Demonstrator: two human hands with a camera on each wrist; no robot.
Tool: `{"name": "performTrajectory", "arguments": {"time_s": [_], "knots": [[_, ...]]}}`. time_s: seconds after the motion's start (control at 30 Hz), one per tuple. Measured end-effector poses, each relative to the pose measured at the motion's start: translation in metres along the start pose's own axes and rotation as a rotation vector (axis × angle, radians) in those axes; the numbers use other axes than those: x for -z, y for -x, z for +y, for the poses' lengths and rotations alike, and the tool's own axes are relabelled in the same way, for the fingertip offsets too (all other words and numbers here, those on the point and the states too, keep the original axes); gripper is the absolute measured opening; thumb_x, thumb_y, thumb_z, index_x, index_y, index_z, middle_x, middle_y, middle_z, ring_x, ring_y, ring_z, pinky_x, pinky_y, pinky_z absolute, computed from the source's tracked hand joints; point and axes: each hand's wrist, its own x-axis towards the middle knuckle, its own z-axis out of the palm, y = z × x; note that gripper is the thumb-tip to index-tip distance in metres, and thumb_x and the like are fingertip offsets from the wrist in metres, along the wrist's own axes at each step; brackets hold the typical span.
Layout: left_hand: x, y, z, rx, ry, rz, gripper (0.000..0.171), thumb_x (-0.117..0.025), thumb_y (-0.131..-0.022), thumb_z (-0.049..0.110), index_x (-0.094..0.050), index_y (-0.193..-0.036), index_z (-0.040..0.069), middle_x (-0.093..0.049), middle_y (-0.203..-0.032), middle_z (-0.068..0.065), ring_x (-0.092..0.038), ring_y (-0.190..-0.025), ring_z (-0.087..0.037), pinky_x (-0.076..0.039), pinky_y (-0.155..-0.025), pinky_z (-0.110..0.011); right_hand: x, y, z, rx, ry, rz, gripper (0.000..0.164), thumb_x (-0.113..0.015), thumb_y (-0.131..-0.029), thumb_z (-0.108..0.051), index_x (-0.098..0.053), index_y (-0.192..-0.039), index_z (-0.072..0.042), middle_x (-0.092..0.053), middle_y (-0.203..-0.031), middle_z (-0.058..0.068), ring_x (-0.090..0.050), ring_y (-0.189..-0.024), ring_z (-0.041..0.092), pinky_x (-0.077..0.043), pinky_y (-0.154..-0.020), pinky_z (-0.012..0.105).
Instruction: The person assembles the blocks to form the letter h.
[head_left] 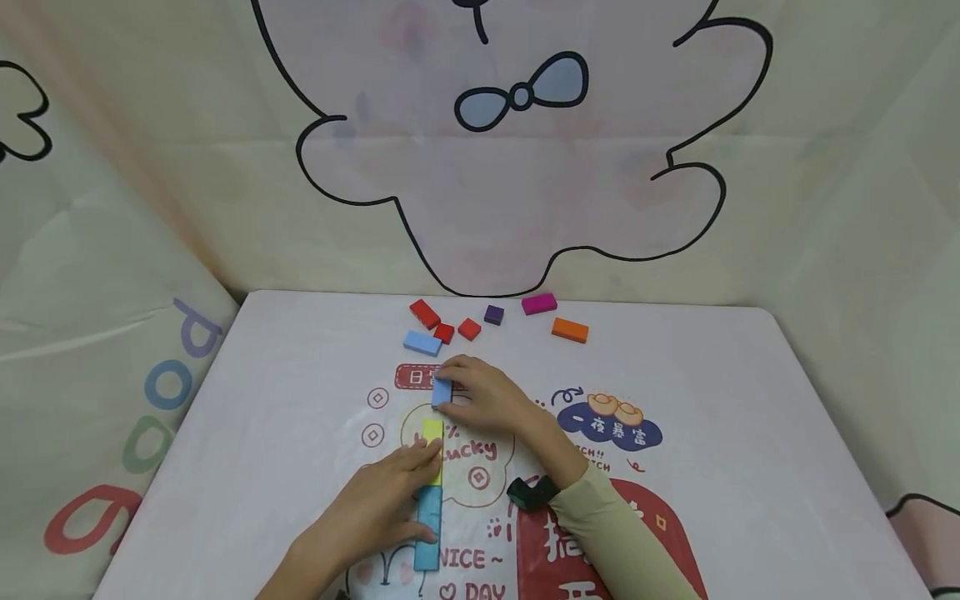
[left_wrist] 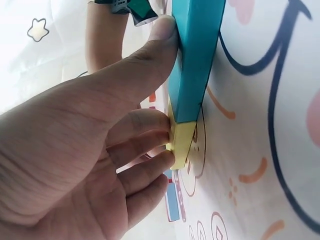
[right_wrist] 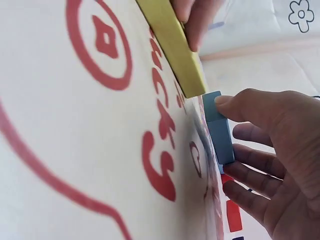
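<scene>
A long teal block (head_left: 427,557) and a yellow block (head_left: 432,428) lie end to end in a line on the printed table cover. My left hand (head_left: 378,498) rests against this line: its thumb touches the teal block, while its fingertips lie along the yellow one, relaxed rather than wrapped round it. Just beyond the yellow block's far end, my right hand (head_left: 483,398) pinches a small blue block (right_wrist: 221,141) between thumb and fingers. In the right wrist view, the near end of that blue block stands close to the end of the yellow block (right_wrist: 177,55).
Toward the back edge lie several loose blocks: a light blue block (head_left: 422,342), red blocks including one red block (head_left: 425,313), a dark purple block (head_left: 493,315), a magenta block (head_left: 539,303) and an orange block (head_left: 570,330). A patterned curtain (head_left: 525,192) hangs behind the table.
</scene>
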Motion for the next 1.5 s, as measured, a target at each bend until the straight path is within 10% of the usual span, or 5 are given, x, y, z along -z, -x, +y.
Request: {"name": "performTrajectory", "arguments": {"time_s": [1.5], "knots": [[0.008,-0.002,0.014,-0.057,-0.089,0.003,0.094,-0.099,-0.068,0.045,-0.063,-0.147,0.009,-0.057,-0.159,-0.006,-0.056,-0.147,-0.031,-0.044,-0.124,-0.048,-0.003,0.009,-0.008,0.084,0.073,-0.08,0.048,-0.071,-0.102,-0.031,-0.064,-0.147,-0.018,-0.06,-0.152,0.005,-0.052,-0.147,0.025,-0.047,-0.122,0.047]]}}
